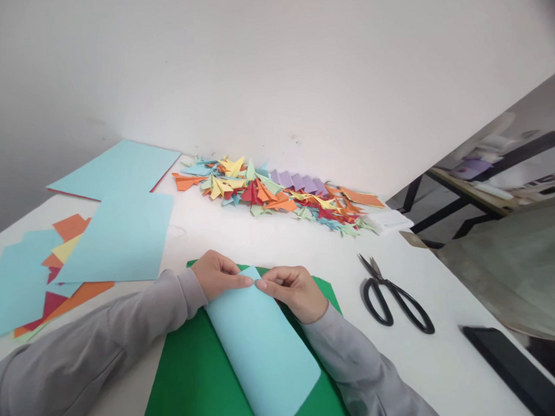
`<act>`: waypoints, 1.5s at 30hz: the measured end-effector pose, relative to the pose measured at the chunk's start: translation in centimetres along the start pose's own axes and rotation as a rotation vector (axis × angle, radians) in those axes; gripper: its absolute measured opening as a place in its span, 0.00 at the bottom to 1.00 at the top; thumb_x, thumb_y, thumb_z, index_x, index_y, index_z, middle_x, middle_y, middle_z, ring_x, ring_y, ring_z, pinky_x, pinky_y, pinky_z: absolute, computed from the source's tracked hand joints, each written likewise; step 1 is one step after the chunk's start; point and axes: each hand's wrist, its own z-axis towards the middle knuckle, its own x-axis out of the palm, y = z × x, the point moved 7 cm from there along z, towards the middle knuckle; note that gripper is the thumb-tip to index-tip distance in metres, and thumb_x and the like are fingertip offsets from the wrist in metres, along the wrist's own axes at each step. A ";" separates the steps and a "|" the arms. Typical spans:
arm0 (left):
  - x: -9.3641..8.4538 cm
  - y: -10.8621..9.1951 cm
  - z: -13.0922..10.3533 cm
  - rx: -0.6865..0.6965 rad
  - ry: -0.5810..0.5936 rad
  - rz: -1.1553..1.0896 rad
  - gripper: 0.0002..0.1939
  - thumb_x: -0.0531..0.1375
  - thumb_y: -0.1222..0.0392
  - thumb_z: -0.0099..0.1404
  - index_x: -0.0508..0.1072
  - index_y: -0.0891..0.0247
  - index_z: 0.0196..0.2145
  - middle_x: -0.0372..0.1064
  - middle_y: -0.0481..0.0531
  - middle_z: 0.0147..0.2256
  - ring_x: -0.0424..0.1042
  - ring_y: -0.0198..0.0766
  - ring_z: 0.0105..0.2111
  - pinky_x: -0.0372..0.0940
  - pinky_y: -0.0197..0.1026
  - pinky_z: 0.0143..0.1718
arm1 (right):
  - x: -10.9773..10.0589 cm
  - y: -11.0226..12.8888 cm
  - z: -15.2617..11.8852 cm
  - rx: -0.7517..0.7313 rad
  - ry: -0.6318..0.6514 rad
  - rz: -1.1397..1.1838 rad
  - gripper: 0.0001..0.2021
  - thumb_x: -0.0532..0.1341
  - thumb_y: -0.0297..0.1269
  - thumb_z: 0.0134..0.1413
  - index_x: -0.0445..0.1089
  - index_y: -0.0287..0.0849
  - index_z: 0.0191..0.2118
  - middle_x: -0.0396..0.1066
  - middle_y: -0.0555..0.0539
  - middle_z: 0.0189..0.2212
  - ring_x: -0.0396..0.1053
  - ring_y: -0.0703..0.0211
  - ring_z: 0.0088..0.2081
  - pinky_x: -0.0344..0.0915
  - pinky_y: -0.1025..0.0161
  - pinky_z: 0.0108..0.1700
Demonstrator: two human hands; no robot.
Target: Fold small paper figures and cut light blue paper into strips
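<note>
A light blue sheet, curved over along its length, lies on a green sheet at the front of the table. Both hands pinch its far end, thumbs on top and almost touching. My left hand grips the left side of that end, fingers curled behind the paper. My right hand holds the right side between thumb and bent fingers. A small pointed corner of the blue paper sticks up between the thumbs.
Black-handled scissors lie open to the right, with a dark flat device beyond. Folded colored paper pieces are heaped along the wall. Blue sheets and colored scraps are at the left.
</note>
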 end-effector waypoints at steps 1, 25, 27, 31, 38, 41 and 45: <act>0.1 0.0 0.0 0.000 0.009 -0.007 0.15 0.64 0.51 0.39 0.73 0.68 0.17 0.65 0.49 0.15 0.61 0.32 0.16 0.53 0.34 0.17 | 0.0 0.0 0.0 -0.002 0.000 0.001 0.15 0.66 0.46 0.34 0.68 0.37 0.17 0.53 0.57 0.06 0.46 0.73 0.11 0.40 0.69 0.15; 0.4 0.0 0.0 -0.006 0.016 -0.189 0.12 0.63 0.53 0.42 0.74 0.67 0.17 0.62 0.47 0.14 0.56 0.29 0.15 0.52 0.35 0.18 | 0.5 0.2 -0.5 0.003 -0.014 -0.029 0.15 0.66 0.46 0.34 0.68 0.37 0.18 0.55 0.56 0.09 0.47 0.72 0.14 0.43 0.69 0.17; 0.4 0.1 0.1 -0.007 0.013 -0.172 0.13 0.63 0.52 0.41 0.74 0.67 0.17 0.62 0.47 0.13 0.56 0.29 0.15 0.52 0.35 0.18 | 0.5 0.1 -0.5 0.010 -0.013 -0.033 0.15 0.66 0.46 0.34 0.68 0.37 0.18 0.54 0.56 0.08 0.46 0.73 0.14 0.42 0.69 0.16; 0.1 -0.1 0.0 0.011 -0.003 -0.171 0.14 0.63 0.51 0.42 0.74 0.68 0.18 0.64 0.48 0.14 0.58 0.30 0.16 0.54 0.36 0.19 | 0.5 0.2 -0.5 0.041 -0.005 -0.004 0.16 0.66 0.46 0.32 0.69 0.37 0.17 0.55 0.56 0.08 0.46 0.73 0.13 0.42 0.69 0.16; -3.1 -1.9 -0.6 0.126 -0.314 -0.215 0.16 0.64 0.49 0.42 0.76 0.67 0.23 0.70 0.49 0.21 0.64 0.33 0.23 0.60 0.36 0.26 | -1.7 0.4 -0.3 0.099 -0.053 0.239 0.18 0.69 0.48 0.25 0.73 0.38 0.23 0.66 0.52 0.15 0.57 0.70 0.16 0.51 0.70 0.19; -4.5 -2.3 -1.0 0.202 -0.484 -0.168 0.17 0.63 0.48 0.42 0.76 0.66 0.24 0.70 0.48 0.22 0.64 0.35 0.26 0.60 0.37 0.28 | -2.4 0.2 -0.2 0.084 -0.130 0.319 0.19 0.69 0.46 0.25 0.73 0.38 0.26 0.67 0.51 0.16 0.59 0.68 0.17 0.54 0.69 0.19; -5.2 -2.3 -1.3 0.254 -0.582 -0.135 0.17 0.62 0.48 0.44 0.77 0.65 0.25 0.72 0.50 0.25 0.67 0.39 0.30 0.62 0.38 0.31 | -2.8 0.2 -0.4 0.021 -0.293 0.275 0.17 0.70 0.41 0.24 0.71 0.38 0.25 0.66 0.53 0.16 0.58 0.68 0.17 0.54 0.69 0.19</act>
